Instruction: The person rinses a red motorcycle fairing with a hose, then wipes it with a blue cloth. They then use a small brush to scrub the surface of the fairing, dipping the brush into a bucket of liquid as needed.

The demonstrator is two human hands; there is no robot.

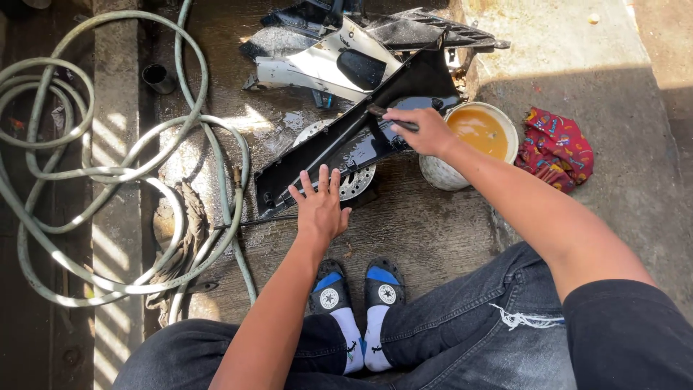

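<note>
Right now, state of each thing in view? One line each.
Glossy black plastic panel: wet, tilted, propped on the floor.
Left hand: open, flat against the panel's lower edge.
Right hand: closed on a dark brush handle.
White round bucket: upright, holding orange-brown liquid.
Green hose: coiled.
Red patterned cloth: crumpled.
Concrete floor: wet.

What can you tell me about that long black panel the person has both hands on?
The long glossy black plastic panel looks like a vehicle body cover, wet and shiny, with raised edges forming a shallow trough. It lies slanted on the wet concrete floor, from lower left to upper right, over a round perforated metal disc. The left hand presses flat on its lower edge; the right hand holds a dark brush handle against its middle. Its upper end sits beside a white bucket of orange-brown liquid.
</note>
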